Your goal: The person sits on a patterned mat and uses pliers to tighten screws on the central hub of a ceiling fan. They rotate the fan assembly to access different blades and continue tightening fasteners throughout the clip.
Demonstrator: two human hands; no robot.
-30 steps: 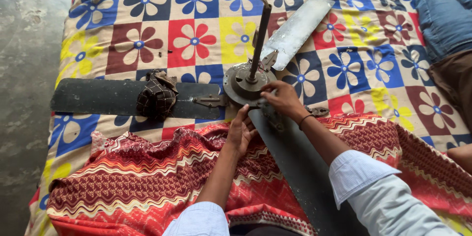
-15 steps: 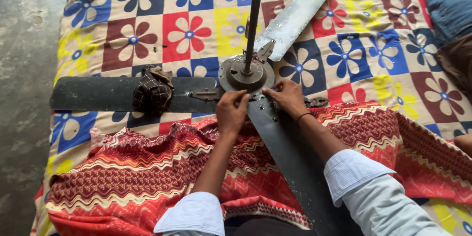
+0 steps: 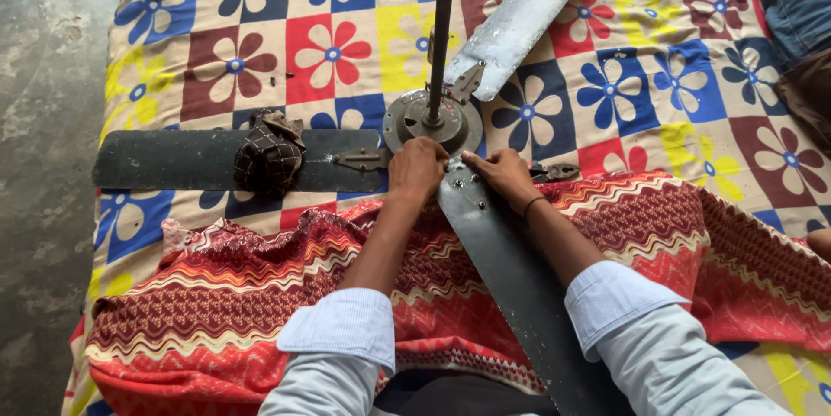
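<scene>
At the centre of the frame, the left hand [image 3: 417, 169] rests with curled fingers on the root of the dark fan blade [image 3: 511, 277], touching the edge of the round motor hub [image 3: 433, 122]; whether it grips anything cannot be told. The right hand [image 3: 499, 175] lies just beside it, fingers flat and pressed on the same blade root near its screws. This blade runs toward the lower right. A vertical rod [image 3: 439, 44] rises from the hub. A second dark blade [image 3: 173, 161] extends to the left, carrying a brown checked cloth bundle [image 3: 268, 154]. A pale blade [image 3: 519, 22] points to the upper right. All lie on a bed with a flower-patterned sheet [image 3: 260, 35] and a red zigzag cloth [image 3: 216, 295].
</scene>
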